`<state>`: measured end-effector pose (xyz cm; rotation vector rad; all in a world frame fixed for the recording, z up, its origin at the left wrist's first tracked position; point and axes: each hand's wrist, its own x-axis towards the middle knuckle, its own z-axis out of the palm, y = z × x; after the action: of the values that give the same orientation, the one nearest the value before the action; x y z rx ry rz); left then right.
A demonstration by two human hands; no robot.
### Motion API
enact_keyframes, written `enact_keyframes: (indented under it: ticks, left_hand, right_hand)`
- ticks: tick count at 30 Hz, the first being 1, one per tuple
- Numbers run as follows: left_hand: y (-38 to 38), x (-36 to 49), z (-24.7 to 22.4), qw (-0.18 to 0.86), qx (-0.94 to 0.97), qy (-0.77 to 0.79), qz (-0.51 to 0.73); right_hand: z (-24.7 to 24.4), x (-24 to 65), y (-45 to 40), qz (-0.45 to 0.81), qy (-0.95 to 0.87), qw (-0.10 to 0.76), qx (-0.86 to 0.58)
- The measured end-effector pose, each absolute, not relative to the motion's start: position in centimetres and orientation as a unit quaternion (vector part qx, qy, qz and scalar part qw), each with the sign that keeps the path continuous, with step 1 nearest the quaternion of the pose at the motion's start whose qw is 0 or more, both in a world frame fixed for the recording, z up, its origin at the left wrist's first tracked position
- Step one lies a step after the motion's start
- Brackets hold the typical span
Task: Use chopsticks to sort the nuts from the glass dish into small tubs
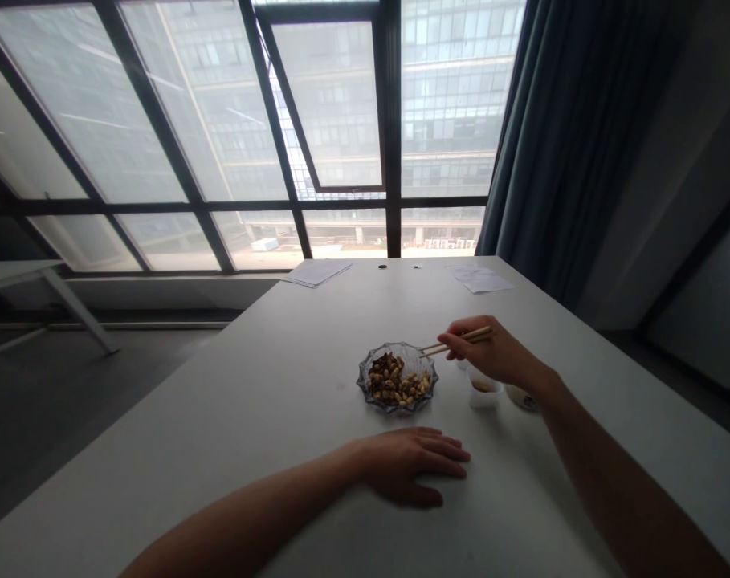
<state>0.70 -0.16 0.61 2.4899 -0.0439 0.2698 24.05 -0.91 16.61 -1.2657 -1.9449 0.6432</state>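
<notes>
Fingers, right hand (488, 347): clamped on chopsticks (478, 333), tips at one-thirty on bowl rim.
Fingers, left hand (408, 464): slightly apart, palm down on table (292, 361).
Glass bowl (413, 360): twelve o'clock from left hand, holding nuts (393, 380).

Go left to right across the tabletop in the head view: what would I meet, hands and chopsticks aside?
Paper stack → glass bowl → small clear plastic cup → round container, partly hidden.
</notes>
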Motion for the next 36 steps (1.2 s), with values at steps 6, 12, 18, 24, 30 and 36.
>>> enact_keyframes:
  ticks: [6,12,18,24,30,36]
  left_hand:
    - [-0.2,0.8,0.8,0.309,0.944,-0.026,0.110]
    - [-0.2,0.7,0.6,0.313,0.943,-0.021,0.109]
    - [-0.2,0.6,0.8,0.314,0.943,-0.022,0.108]
    - [-0.3,0.6,0.8,0.311,0.945,-0.021,0.102]
    - [-0.2,0.5,0.4,0.318,0.943,-0.017,0.099]
    - [-0.1,0.4,0.4,0.322,0.941,-0.016,0.098]
  right_hand:
    - [14.2,22.7,0.5,0.285,-0.779,0.299,-0.472]
    - [12.7,22.0,1.4,0.293,-0.764,0.316,-0.481]
    - [12.0,22.1,2.0,0.295,-0.739,0.353,-0.492]
    - [14.0,23.6,1.0,0.290,-0.714,0.396,-0.499]
    - [16.9,25.9,-1.0,0.258,-0.651,0.463,-0.543]
    - [19.3,27.9,-4.1,0.147,-0.642,0.437,-0.613]
